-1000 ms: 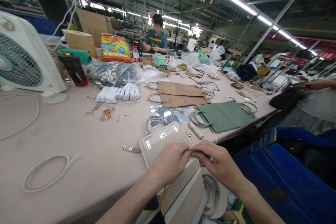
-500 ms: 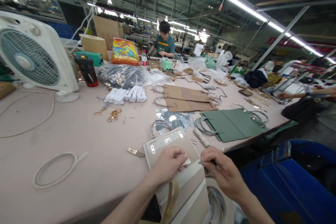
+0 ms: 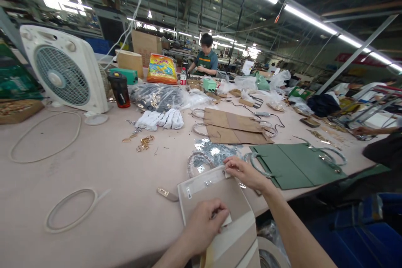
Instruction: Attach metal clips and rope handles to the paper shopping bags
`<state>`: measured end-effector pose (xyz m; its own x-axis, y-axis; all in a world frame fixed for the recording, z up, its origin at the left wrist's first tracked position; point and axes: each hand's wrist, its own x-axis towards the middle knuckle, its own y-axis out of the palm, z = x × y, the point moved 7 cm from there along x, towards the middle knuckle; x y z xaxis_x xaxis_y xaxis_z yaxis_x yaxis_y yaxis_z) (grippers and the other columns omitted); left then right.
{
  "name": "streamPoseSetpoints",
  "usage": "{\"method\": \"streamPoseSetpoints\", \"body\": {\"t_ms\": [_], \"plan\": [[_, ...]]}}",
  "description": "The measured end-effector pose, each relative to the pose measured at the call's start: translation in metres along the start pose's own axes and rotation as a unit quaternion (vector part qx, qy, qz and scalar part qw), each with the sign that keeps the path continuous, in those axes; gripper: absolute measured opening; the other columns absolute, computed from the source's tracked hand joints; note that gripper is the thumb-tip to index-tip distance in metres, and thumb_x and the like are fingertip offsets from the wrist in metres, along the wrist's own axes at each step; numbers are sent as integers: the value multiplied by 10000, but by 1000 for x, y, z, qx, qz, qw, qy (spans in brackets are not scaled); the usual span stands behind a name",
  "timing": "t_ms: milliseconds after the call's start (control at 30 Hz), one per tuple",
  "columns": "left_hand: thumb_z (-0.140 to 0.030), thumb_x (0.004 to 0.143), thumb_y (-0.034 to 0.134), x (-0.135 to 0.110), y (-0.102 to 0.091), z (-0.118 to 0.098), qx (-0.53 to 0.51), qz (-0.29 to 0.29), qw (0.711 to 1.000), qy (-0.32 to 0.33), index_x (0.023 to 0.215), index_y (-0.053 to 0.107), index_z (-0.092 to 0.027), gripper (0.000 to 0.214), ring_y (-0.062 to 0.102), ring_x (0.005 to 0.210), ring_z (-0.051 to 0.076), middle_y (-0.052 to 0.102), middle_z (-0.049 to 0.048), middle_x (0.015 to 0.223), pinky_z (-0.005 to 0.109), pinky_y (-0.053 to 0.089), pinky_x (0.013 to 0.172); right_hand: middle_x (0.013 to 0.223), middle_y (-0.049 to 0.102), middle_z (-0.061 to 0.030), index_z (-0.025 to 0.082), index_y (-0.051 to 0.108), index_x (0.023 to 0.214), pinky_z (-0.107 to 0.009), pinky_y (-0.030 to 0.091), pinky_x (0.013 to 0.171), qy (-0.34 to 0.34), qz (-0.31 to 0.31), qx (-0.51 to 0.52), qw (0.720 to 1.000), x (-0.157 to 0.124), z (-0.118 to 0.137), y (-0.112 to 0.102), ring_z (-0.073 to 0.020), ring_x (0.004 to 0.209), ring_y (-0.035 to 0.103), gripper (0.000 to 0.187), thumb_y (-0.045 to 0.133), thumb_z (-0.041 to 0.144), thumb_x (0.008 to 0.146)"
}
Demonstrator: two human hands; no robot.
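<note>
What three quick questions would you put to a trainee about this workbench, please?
1. True or false: the left hand holds the white gloves.
2. Which panel does the right hand touch: A beige, B green, C brown?
3. Which appliance stands at the table's left end?
Key: 1 false, it pinches a pale tab; 2 A, the beige panel's far corner; 3 the box fan.
</note>
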<state>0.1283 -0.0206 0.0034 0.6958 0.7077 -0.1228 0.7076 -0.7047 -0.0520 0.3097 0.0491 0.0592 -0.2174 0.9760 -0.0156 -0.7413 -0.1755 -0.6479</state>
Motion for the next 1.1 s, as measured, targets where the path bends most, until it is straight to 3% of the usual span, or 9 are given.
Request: {"method": "streamPoseSetpoints", "body": {"t_ms": [167, 533, 700, 867, 1033, 1100], "plan": [[-411, 947, 572, 0, -2, 0, -12, -7, 1000, -7, 913, 703, -161, 285, 555, 606, 129, 591, -19, 719, 230, 396, 588, 1305, 615, -97, 205, 709, 897, -433, 401, 1120, 13, 31, 8, 999, 5, -10, 2, -261, 1226, 588, 193, 616, 363, 958], [-388, 941, 580, 1, -5, -1, 2, -11, 1000, -9, 900, 718, -160, 271, 526, 635, 128, 589, -20, 706, 235, 374, 606, 1305, 620, -92, 202, 700, 899, -413, 386, 1121, 0, 27, 17, 999, 8, -18, 13, -259, 1239, 583, 245, 604, 414, 976], [-407, 931, 592, 1, -6, -2, -14, -15, 1000, -8, 901, 725, -156, 286, 504, 619, 126, 566, -23, 677, 237, 360, 591, 1337, 627, -97, 200, 713, 928, -401, 447, 1052, 7, 10, 31, 999, 6, -21, 13, -259, 1201, 606, 216, 710, 414, 899], [-434, 912, 625, 0, -6, -1, -68, -18, 997, 6, 979, 756, -154, 316, 490, 603, 121, 570, -15, 702, 239, 371, 580, 1100, 724, -57, 210, 622, 1189, -357, 530, 913, 67, -23, 168, 983, 7, -35, 18, -220, 1008, 691, 508, 836, 405, 772], [-457, 916, 639, -1, -8, 3, -69, -21, 997, 19, 1088, 786, -171, 364, 504, 620, 128, 623, 13, 768, 254, 402, 602, 853, 724, -10, 188, 661, 980, -302, 514, 719, 103, -103, 198, 969, 13, -48, 23, -182, 772, 674, 416, 846, 474, 740], [-451, 920, 642, -1, -8, 1, -59, -16, 998, 26, 1240, 742, -174, 435, 518, 650, 136, 624, 13, 787, 262, 419, 630, 831, 723, -14, 183, 674, 936, -309, 512, 713, 100, -133, 180, 970, 13, -47, 24, -183, 752, 666, 391, 835, 482, 741]]}}
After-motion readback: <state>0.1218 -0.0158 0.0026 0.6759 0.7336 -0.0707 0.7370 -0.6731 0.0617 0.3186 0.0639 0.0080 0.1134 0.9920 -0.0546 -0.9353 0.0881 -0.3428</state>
